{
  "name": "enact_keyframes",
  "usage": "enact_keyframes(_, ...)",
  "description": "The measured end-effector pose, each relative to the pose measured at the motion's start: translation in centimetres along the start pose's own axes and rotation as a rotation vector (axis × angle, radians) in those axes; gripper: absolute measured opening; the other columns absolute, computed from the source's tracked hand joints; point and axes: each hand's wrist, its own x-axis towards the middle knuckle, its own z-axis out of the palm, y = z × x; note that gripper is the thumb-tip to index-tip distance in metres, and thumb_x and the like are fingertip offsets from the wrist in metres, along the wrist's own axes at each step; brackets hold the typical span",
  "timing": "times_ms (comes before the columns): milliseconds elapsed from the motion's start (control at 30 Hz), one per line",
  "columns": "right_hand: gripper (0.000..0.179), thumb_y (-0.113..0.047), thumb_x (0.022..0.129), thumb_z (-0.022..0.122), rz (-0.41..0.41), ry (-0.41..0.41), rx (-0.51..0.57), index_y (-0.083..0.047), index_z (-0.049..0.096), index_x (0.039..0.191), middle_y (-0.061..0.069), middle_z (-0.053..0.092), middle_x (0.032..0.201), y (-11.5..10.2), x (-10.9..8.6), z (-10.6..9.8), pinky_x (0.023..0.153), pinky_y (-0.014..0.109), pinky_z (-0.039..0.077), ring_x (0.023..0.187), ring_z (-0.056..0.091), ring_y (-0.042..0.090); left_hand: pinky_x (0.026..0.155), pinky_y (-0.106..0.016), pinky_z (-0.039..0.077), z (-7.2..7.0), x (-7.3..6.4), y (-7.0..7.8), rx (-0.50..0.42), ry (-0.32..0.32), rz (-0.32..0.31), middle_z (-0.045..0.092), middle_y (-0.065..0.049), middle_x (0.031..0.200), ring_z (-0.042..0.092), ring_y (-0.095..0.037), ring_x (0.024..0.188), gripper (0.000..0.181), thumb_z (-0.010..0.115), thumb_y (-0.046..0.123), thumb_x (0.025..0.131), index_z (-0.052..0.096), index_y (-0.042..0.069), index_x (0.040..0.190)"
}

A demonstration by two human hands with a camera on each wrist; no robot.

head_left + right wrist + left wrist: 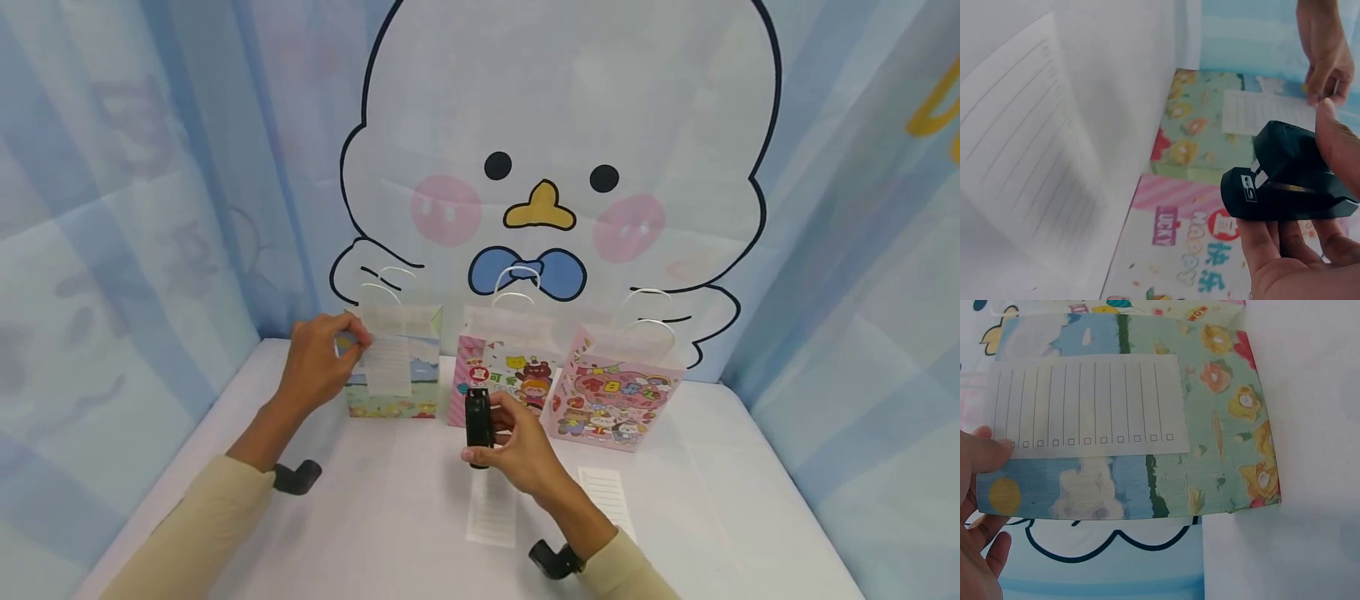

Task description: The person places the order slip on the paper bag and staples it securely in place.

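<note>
My left hand (318,360) pinches a lined paper slip (388,367) against the top edge of the left gift bag (420,404), thumb on the slip's corner. In the left wrist view the slip (1088,406) lies flat on the bag's painted front (1229,481), with a row of small checkboxes along one end. My right hand (528,450) grips a small black stapler (478,427) in front of the middle bag. The right wrist view shows the stapler (1291,172) between thumb and fingers, its jaws apart at the front.
A pink-and-white gift bag (498,358) stands in the middle, and a pink one (607,408) on the right. Two more lined slips, one (491,512) and another (606,496), lie on the white table (375,533). A printed curtain (675,108) hangs behind.
</note>
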Motion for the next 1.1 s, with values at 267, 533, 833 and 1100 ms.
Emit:
enact_keyframes(267, 0.072, -0.013, 0.089, 0.086, -0.068, -0.028, 0.027, -0.019, 0.049, 0.151, 0.014, 0.068, 0.139, -2.3, 1.6, 1.8, 0.108, 0.049, 0.056, 0.127, 0.067, 0.033, 0.094, -0.06, 0.038, -0.1, 0.1, -0.1, 0.007, -0.01, -0.016, 0.078, -0.011, 0.091, 0.068, -0.039, 0.096, 0.017, 0.076, -0.009, 0.085, 0.073, 0.008, 0.089)
enact_keyframes(533, 0.067, -0.019, 0.09, 0.086, -0.154, -0.045, -0.008, -0.024, 0.05, 0.147, 0.011, 0.072, 0.128, -4.1, 3.2, 3.3, 0.099, 0.045, 0.061, 0.113, 0.073, 0.027, 0.097, -0.06, 0.039, 0.0, 0.1, 0.0, 0.006, -0.014, -0.017, 0.079, -0.011, 0.092, 0.068, -0.04, 0.098, 0.016, 0.078, -0.007, 0.085, 0.074, 0.008, 0.09)
enact_keyframes(833, 0.066, -0.014, 0.088, 0.087, -0.228, -0.051, 0.015, -0.016, 0.052, 0.144, 0.008, 0.073, 0.126, -6.0, 4.7, 4.8, 0.101, 0.041, 0.06, 0.113, 0.073, 0.023, 0.101, -0.061, 0.039, -0.1, 0.0, 0.0, 0.01, -0.034, -0.039, 0.079, -0.011, 0.094, 0.068, -0.04, 0.1, 0.014, 0.075, -0.005, 0.088, 0.073, 0.009, 0.09)
enact_keyframes(1100, 0.062, -0.016, 0.088, 0.088, -0.362, -0.025, -0.016, -0.014, 0.056, 0.141, 0.006, 0.072, 0.132, -7.9, 6.5, 5.4, 0.11, 0.038, 0.055, 0.125, 0.069, 0.022, 0.098, -0.06, 0.039, -0.2, -0.1, 0.1, 0.028, -0.051, -0.035, 0.079, -0.01, 0.094, 0.069, -0.038, 0.1, 0.015, 0.077, -0.005, 0.089, 0.074, 0.009, 0.092)
